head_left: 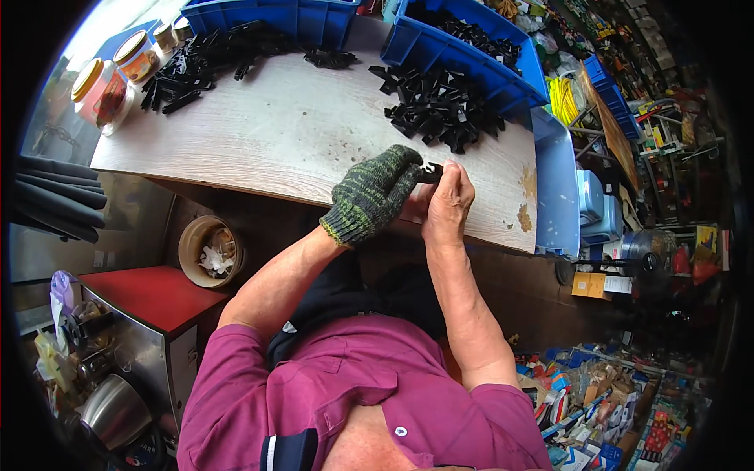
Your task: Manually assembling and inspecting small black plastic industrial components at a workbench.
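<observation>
My left hand, in a dark green and black knitted glove, and my bare right hand meet over the near edge of the pale worktable. Between their fingertips is a small black plastic piece, with a whitish spot at its left end. Both hands are closed on it, and much of it is hidden by the fingers. Just beyond lies a heap of short black plastic pieces. Farther left is a pile of longer black pieces, with a small cluster of black pieces beside it.
Two blue bins, one at the back and one holding black pieces, border the table. Lidded jars stand at the left corner. Below are a waste bucket and a red-topped cabinet. A blue plastic panel flanks the right edge.
</observation>
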Demonstrator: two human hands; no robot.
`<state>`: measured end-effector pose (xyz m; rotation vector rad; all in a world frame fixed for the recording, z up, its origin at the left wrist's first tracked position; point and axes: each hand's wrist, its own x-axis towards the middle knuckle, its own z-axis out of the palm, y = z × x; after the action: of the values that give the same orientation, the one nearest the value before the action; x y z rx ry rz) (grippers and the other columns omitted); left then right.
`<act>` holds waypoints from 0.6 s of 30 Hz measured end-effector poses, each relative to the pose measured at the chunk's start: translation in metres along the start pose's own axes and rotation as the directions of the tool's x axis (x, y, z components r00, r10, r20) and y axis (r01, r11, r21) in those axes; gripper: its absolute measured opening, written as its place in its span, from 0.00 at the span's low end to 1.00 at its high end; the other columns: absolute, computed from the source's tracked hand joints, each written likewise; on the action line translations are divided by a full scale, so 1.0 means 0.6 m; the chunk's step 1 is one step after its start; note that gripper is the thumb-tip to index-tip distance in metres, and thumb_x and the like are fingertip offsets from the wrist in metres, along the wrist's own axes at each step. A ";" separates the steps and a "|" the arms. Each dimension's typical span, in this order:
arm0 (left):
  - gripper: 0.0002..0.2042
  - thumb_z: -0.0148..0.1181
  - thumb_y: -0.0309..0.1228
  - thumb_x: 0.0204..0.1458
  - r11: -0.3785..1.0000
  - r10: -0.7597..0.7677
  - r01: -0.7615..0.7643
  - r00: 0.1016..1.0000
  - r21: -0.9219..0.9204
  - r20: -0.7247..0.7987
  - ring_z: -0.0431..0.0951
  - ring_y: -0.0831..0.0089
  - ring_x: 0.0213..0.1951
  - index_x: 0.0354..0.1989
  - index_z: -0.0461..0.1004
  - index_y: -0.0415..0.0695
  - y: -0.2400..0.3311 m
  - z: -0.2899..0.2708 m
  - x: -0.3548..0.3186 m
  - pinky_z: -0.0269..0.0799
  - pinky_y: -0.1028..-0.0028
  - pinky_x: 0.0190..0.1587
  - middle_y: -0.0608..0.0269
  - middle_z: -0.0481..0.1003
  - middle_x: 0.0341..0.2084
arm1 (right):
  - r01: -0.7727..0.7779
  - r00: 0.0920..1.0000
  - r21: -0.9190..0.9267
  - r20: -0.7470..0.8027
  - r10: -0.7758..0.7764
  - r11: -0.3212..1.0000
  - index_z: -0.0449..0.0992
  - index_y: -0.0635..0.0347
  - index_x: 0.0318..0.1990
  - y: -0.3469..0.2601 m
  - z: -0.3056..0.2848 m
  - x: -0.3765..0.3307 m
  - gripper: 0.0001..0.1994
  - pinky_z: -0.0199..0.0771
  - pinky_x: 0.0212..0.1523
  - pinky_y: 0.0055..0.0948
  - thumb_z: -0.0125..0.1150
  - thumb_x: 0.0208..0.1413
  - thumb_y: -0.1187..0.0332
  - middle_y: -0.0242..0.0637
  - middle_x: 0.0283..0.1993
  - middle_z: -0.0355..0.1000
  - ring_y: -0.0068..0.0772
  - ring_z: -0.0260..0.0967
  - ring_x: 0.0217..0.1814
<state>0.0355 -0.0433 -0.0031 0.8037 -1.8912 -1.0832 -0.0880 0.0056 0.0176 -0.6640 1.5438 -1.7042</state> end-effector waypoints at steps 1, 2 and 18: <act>0.12 0.56 0.34 0.62 0.999 -0.035 0.035 0.999 0.012 0.002 0.80 0.53 0.39 0.49 0.74 0.42 0.007 0.003 0.001 0.75 0.59 0.41 0.50 0.79 0.38 | 0.013 0.999 0.025 -0.039 -0.012 1.000 0.66 0.53 0.27 0.003 0.001 0.003 0.15 0.52 0.11 0.25 0.48 0.66 0.58 0.27 0.14 0.58 0.21 0.54 0.10; 0.12 0.54 0.33 0.63 0.997 -0.071 0.070 0.997 0.024 0.004 0.81 0.56 0.38 0.50 0.75 0.41 0.010 0.005 0.002 0.75 0.62 0.41 0.50 0.79 0.37 | 0.026 0.997 0.050 -0.080 -0.022 0.998 0.66 0.53 0.27 0.004 0.002 0.005 0.16 0.52 0.11 0.26 0.48 0.66 0.57 0.27 0.13 0.58 0.21 0.53 0.10; 0.17 0.52 0.33 0.63 0.994 -0.107 0.106 0.993 -0.026 -0.048 0.80 0.50 0.38 0.60 0.68 0.46 0.025 0.051 0.000 0.73 0.56 0.40 0.50 0.80 0.39 | 0.242 0.968 -0.151 -0.028 -0.249 0.958 0.62 0.55 0.23 0.018 -0.027 0.011 0.15 0.59 0.20 0.22 0.52 0.63 0.67 0.24 0.18 0.57 0.16 0.54 0.18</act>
<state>0.0073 -0.0248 0.0007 0.9184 -1.8081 -1.1379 -0.1026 0.0100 0.0040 -0.9316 1.6893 -1.8085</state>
